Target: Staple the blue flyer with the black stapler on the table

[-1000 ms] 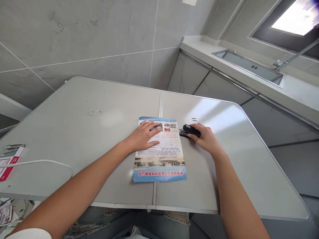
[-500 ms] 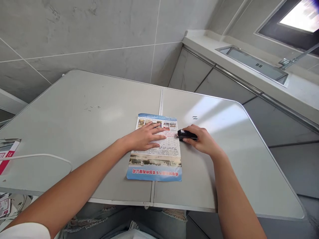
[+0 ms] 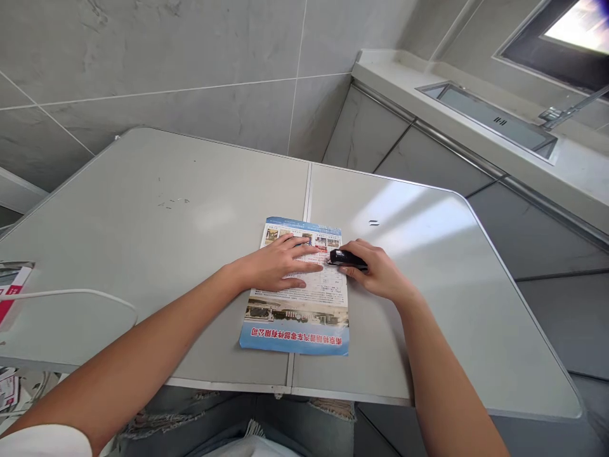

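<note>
A printed paper leaflet (image 3: 297, 320) with blue ends, small photos and upside-down red Chinese lettering lies across the table's middle seam. My left hand (image 3: 283, 263) rests flat on its upper half with the fingers spread. In my right hand (image 3: 378, 270) is a black stapler (image 3: 349, 259), gripped from the right side. The stapler's front end reaches over the leaflet's right edge, close to my left fingertips. Whether the sheet sits between its jaws I cannot tell.
Two short strips of staples (image 3: 373, 223) lie beyond my right hand. Loose staples (image 3: 174, 202) are scattered on the grey table (image 3: 200, 158) at left. A white cable (image 3: 90, 292) and a red-and-white packet (image 3: 14, 292) are at the left edge. A sink (image 3: 490, 117) stands beyond, at right.
My right hand has moved left with the stapler, whose front end now reaches farther over the leaflet. My left hand stays flat on the sheet.
</note>
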Action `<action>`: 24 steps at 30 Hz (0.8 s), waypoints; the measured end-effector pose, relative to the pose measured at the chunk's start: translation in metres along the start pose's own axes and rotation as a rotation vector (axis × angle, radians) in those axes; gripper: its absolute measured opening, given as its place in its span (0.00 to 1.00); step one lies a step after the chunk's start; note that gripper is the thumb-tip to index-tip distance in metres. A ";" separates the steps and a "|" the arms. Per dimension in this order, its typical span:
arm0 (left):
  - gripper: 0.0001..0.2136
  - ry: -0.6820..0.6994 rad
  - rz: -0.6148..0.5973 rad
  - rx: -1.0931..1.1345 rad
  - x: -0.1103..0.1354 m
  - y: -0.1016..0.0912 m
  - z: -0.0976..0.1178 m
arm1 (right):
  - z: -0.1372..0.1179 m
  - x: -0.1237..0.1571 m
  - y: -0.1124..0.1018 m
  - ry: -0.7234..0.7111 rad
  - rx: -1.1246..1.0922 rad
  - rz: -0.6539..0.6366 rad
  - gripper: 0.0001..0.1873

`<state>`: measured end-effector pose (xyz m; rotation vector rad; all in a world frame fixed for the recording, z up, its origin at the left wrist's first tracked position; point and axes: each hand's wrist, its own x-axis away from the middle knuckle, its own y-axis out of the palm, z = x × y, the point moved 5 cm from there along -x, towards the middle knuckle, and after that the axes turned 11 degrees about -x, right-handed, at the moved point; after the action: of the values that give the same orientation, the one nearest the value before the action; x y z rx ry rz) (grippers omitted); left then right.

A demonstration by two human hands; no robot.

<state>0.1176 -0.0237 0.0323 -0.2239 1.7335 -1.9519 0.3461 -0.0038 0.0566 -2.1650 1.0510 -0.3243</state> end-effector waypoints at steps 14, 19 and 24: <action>0.20 0.025 0.017 -0.037 0.000 0.002 0.002 | -0.016 -0.005 0.008 -0.060 -0.012 0.073 0.15; 0.20 0.012 0.030 -0.021 0.000 0.000 0.002 | -0.018 -0.006 0.011 -0.038 0.036 0.086 0.15; 0.20 0.005 0.024 -0.003 0.000 -0.001 0.003 | -0.020 -0.005 0.013 0.016 0.084 0.106 0.14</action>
<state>0.1188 -0.0262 0.0336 -0.1987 1.7346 -1.9343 0.3251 -0.0153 0.0623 -2.0268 1.1363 -0.3311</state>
